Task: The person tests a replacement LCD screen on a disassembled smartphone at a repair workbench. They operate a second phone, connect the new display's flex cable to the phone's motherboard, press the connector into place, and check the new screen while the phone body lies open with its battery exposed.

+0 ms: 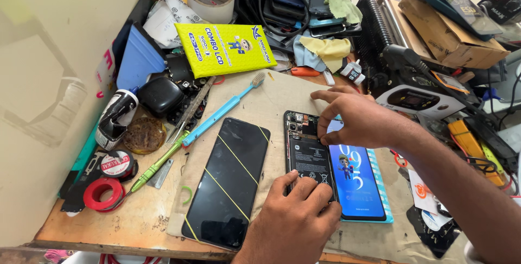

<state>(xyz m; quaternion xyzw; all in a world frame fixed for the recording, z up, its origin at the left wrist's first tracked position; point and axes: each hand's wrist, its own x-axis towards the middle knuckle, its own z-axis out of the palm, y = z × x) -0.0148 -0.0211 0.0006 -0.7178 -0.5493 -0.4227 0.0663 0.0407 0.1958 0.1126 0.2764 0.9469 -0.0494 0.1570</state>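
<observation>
While pressing on opened phone (307, 152), left hand (296, 218) lies flat, fingertips on battery's lower end, clasping nothing. Right hand (361, 117) arches over phone's upper end, fingertips pinched narrow at its right edge; anything held cannot be told. Just right of both grips, lit replacement screen (358, 180). Left of them, black display with yellow stripes (228, 182); beyond that, blue toothbrush (222, 112), green screwdriver (157, 165).
</observation>
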